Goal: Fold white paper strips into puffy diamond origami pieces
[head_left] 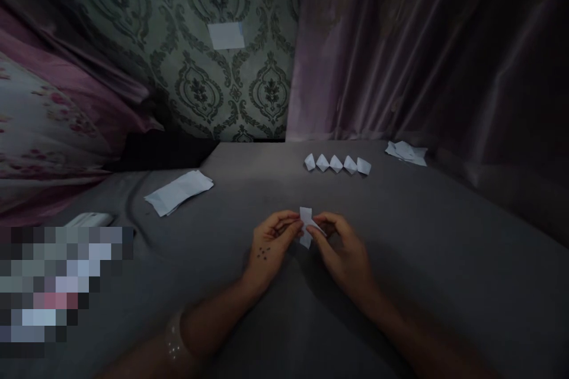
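Observation:
Between my two hands is a small folded white paper strip (306, 219), held just above the grey cloth surface. My left hand (274, 241) pinches its left side between thumb and fingers. On the right side my right hand (344, 243) grips it in the same way, where a flap sticks out beside the thumb. The fingers cover parts of the paper's folds. Beyond my hands, several folded white paper pieces (336, 164) stand in a row on the cloth.
A stack of white paper strips (179, 191) lies at the left, loose paper pieces (406, 153) at the back right. A black cloth (164, 150) and a white object (90, 219) are on the left. Curtains (347, 53) and a patterned wall (186, 23) with a white card (226, 36) bound the back.

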The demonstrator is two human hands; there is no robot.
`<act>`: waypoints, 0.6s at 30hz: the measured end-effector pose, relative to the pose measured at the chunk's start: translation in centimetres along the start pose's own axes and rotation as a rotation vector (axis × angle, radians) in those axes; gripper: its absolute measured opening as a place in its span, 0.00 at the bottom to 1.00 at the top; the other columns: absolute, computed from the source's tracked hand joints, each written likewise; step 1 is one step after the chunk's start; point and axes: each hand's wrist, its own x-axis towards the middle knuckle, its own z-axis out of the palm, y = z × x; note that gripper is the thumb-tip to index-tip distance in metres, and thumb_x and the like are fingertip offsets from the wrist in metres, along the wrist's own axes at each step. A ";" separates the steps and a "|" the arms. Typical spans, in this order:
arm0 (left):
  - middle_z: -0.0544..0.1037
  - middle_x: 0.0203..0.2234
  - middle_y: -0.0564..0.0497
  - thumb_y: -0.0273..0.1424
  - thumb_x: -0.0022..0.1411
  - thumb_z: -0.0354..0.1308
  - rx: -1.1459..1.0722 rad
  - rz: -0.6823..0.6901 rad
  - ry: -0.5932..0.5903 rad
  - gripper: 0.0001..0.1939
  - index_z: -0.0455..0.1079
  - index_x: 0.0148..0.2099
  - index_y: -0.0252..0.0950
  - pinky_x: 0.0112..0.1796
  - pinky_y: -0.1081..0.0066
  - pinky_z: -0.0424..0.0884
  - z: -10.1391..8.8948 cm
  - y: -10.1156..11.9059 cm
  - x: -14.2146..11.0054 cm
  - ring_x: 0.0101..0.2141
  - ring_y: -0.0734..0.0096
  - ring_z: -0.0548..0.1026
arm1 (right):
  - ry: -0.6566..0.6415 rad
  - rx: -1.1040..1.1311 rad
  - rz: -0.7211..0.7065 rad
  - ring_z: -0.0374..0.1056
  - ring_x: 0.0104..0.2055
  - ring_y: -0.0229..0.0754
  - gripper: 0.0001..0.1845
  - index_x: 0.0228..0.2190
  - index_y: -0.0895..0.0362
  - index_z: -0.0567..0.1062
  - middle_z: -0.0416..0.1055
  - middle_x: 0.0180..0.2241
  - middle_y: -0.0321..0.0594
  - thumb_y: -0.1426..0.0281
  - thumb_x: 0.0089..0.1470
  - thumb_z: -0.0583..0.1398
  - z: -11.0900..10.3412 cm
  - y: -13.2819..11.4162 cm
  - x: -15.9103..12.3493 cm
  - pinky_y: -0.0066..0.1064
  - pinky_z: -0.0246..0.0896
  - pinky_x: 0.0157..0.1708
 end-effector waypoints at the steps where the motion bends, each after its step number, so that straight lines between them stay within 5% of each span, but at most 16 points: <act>1: 0.81 0.29 0.51 0.32 0.50 0.66 -0.009 -0.002 0.005 0.10 0.73 0.36 0.36 0.37 0.70 0.76 0.0 0.0 0.0 0.31 0.71 0.78 | 0.019 -0.007 -0.025 0.68 0.32 0.40 0.04 0.36 0.50 0.71 0.72 0.31 0.36 0.68 0.56 0.60 0.0 -0.1 0.0 0.32 0.66 0.35; 18: 0.81 0.30 0.50 0.31 0.48 0.67 -0.031 -0.001 0.074 0.10 0.75 0.35 0.35 0.39 0.70 0.75 0.1 -0.1 0.2 0.33 0.70 0.78 | 0.052 -0.165 -0.283 0.70 0.34 0.39 0.04 0.36 0.52 0.69 0.72 0.31 0.38 0.74 0.60 0.55 0.3 -0.5 -0.2 0.31 0.66 0.34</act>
